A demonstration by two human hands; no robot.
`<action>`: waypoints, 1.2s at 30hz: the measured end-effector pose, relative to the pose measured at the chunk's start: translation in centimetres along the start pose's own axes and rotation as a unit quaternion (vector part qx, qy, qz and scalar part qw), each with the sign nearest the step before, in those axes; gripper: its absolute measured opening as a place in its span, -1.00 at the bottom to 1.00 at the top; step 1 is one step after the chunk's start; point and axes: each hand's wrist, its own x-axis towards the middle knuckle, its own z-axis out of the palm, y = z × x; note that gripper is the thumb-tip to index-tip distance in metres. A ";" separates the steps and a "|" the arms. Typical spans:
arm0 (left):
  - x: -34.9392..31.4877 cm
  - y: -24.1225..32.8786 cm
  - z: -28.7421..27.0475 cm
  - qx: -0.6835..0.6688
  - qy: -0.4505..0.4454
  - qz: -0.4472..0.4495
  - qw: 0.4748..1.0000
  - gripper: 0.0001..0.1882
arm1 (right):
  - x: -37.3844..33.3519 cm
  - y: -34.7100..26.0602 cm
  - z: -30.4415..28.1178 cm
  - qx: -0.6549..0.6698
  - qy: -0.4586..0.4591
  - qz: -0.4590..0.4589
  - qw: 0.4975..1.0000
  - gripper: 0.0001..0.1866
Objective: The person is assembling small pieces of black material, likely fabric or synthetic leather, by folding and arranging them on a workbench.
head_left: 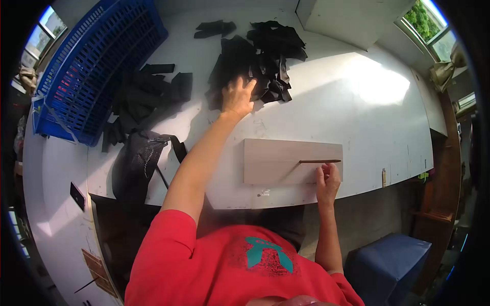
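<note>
My left hand (238,97) reaches far across the white table onto a heap of black fabric pieces (235,58). Its fingers are spread and rest on the near side of the heap. A pale flat board (270,162) lies by the table's near edge. Over it slants a thin brown pointed rod (319,161), one end at the board where its shadow starts. My right hand (328,182) is just below the rod, fingers loosely bent, with a gap between thumb and fingers. Whether a fingertip touches the rod is unclear.
A blue plastic basket (97,66) leans at the left of the white table (316,117). Near it lie more black pieces (145,94) and a dark mesh bag (137,166). A white box (347,20) stands at the back; a blue covered block (390,260) is low at right.
</note>
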 end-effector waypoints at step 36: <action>-6.4 -5.2 -3.9 -0.171 0.190 -0.234 0.938 -0.84 | 1.1 1.3 2.2 -0.206 0.130 -0.161 0.956 -0.91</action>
